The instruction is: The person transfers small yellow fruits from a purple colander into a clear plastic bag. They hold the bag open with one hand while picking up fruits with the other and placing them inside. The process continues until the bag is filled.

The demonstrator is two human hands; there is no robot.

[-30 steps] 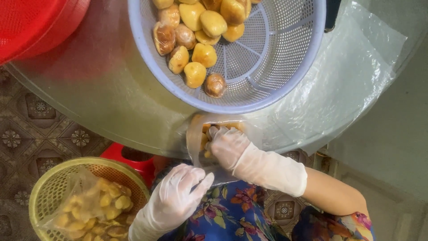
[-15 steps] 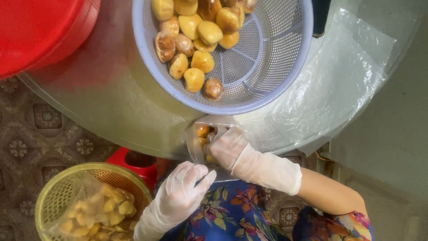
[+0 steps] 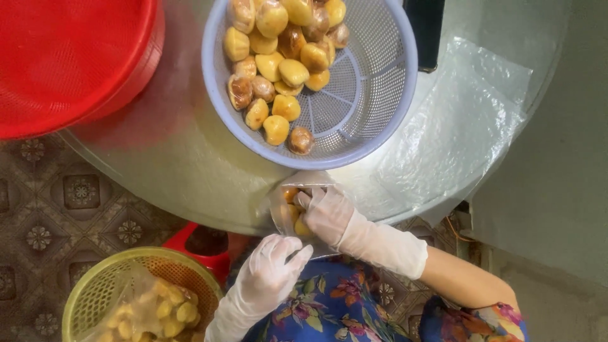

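The round glass table [image 3: 158,164] fills the upper half of the frame, and since a second ago the view has slid so that the red basket [image 3: 63,63] at upper left shows far more of itself while the lilac colander [image 3: 380,82] of yellow-brown fruit pieces [image 3: 285,69] has shifted toward the top centre. A sheet of clear plastic [image 3: 456,120] lies flat on the glass at the right. At lower left the yellow basket [image 3: 95,291] holds bagged yellow pieces and has drifted toward the bottom edge. The small clear bag [image 3: 285,212] sits at the table's near edge, centre frame, with a few yellow pieces inside; it has stayed put. The right hand [image 3: 329,215], gloved, remains pressed onto the bag with its fingers curled around the pieces through the plastic, its grip barely changed. The left hand [image 3: 275,269], also gloved, hangs just below the bag, relaxed with fingers loosely spread, holding nothing, and has risen a little closer to it.
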